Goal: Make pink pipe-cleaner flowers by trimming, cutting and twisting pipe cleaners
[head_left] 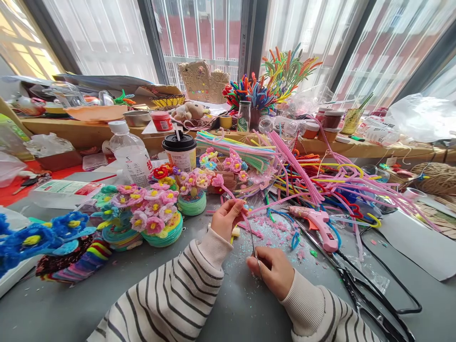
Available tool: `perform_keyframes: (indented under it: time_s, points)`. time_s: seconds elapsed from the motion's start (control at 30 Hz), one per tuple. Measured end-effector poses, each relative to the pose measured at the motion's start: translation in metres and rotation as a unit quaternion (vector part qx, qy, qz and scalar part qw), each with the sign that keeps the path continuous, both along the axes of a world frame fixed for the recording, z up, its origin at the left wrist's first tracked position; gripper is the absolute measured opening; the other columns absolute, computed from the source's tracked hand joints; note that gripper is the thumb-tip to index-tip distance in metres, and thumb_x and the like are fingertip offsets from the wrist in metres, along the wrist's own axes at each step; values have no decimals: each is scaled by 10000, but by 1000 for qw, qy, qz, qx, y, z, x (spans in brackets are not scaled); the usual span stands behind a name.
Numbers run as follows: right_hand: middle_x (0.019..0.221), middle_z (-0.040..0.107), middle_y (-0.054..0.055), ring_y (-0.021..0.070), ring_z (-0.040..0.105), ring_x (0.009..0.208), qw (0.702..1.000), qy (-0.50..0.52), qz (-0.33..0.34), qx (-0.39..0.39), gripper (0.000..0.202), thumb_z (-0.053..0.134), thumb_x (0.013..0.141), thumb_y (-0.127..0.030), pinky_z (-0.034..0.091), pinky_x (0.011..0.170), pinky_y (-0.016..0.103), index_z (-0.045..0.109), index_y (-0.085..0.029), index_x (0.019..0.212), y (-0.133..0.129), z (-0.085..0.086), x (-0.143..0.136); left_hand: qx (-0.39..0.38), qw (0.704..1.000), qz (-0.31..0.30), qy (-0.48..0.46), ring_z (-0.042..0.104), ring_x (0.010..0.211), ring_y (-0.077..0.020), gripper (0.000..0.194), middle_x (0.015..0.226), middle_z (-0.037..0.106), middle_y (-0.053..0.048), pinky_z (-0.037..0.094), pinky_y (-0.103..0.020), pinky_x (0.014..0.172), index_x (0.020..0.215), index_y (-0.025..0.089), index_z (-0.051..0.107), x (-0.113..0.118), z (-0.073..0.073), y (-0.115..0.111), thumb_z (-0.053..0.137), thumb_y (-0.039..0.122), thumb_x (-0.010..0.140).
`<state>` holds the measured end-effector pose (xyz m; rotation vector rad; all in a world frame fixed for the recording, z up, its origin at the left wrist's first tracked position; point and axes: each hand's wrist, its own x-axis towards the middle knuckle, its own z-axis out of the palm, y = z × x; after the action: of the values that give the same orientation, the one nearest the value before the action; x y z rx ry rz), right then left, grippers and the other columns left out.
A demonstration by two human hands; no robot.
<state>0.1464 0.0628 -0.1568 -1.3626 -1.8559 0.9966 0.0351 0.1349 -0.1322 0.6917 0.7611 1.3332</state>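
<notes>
L hand (226, 220) grip pinched on pink stem (228, 191), R hand (276, 271) clamped on metal tool (253, 239), cup lbl (181, 160) illegible

A plastic bottle (131, 160) stands near a lidded cup (180, 156), a plush toy (190, 111) behind

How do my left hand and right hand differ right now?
Your left hand pinches a pink fuzzy stem at its fingertips, while your right hand grips a slim metal tool. The left hand is farther out over the table; the right hand is nearer you. Both come out of cream sleeves with dark stripes.
</notes>
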Motion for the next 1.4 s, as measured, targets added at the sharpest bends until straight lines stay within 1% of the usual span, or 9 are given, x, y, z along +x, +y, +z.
perform_keyframes:
  time_s: [0.13,0.33,0.4,0.57,0.77,0.9,1.13,1.4]
  points:
    - [404,300,-47,73,271,400,1000,-10,-4,7,418,345,688,-512,207,384,198,282,-182,440,0,3,-1,-4,1000,3,-16,520,473,-50,179,494,567,29,401,-137,475,629,123,553,1,1,0,648,225,517]
    - [407,298,-49,72,268,399,1000,-8,-5,8,442,318,684,-549,210,389,199,278,-182,441,1,2,-1,-4,999,-36,-14,519,456,-54,188,489,563,25,397,-141,464,637,118,554,2,-1,0,651,225,516]
    - [404,305,-47,73,275,399,1000,-11,-7,9,461,300,682,-570,218,392,199,295,-179,438,1,1,-1,-4,999,-39,-13,519,459,-53,190,490,565,24,398,-140,466,636,118,554,1,-1,0,652,228,516]
    - [400,326,-35,78,297,397,1000,-14,-12,20,535,233,682,-618,238,397,202,362,-168,422,1,-2,-1,-14,1000,-21,-12,516,465,-51,197,489,571,22,400,-135,468,614,121,551,1,0,0,661,236,499]
    - [383,372,-22,82,330,386,999,-16,-25,41,560,228,692,-613,258,396,203,396,-164,403,3,-6,-1,-21,1000,-8,-5,515,464,-49,216,477,568,29,398,-127,457,610,124,541,0,0,1,670,242,483]
    - [383,401,-12,84,358,383,998,-30,-28,42,553,233,699,-603,272,406,204,381,-163,399,4,-6,1,-24,1000,2,-2,518,465,-50,221,482,570,28,393,-123,444,610,124,539,-1,-1,2,672,240,478]
    - [360,436,-10,80,380,369,997,-21,-36,62,533,282,709,-569,298,405,193,389,-165,378,5,-9,1,-14,1000,16,4,515,470,-45,201,490,569,29,388,-116,444,616,128,547,-1,-4,4,658,249,500]
    - [349,428,-15,73,359,355,998,-6,-36,42,510,327,702,-546,295,399,191,377,-167,365,4,-8,1,-18,999,27,-5,509,467,-43,188,487,569,25,377,-116,437,615,125,558,-2,-3,4,654,246,508]
